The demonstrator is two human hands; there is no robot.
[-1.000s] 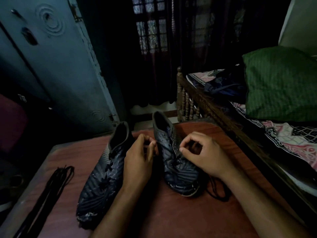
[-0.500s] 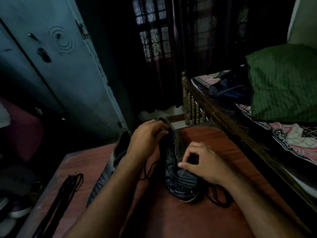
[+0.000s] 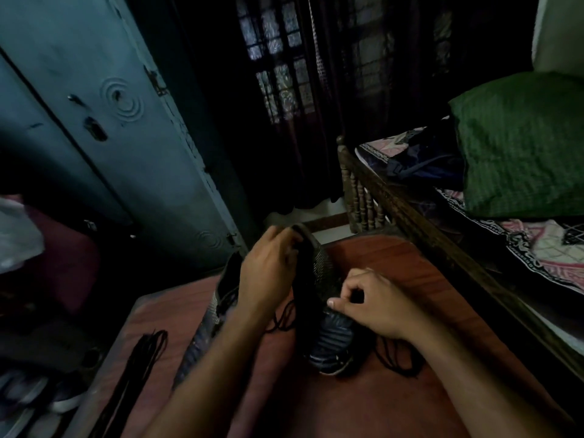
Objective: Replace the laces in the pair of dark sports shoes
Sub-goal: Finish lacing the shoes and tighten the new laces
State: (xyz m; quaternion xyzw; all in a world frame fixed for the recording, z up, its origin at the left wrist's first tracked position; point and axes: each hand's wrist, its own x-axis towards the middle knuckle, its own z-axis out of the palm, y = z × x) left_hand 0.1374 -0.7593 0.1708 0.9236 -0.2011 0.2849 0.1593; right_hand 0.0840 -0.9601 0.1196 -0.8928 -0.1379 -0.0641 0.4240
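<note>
On table [image 3: 363,406] — shoe [image 3: 319,279] now heel-raised

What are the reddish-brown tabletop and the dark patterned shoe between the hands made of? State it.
Reddish-brown tabletop: apparently wood or wood-look laminate, with faint grain lines and a dull sheen. Dark patterned shoe: probably synthetic, with a textured upper and glossy ribbed toe; the dim light leaves it uncertain.
</note>
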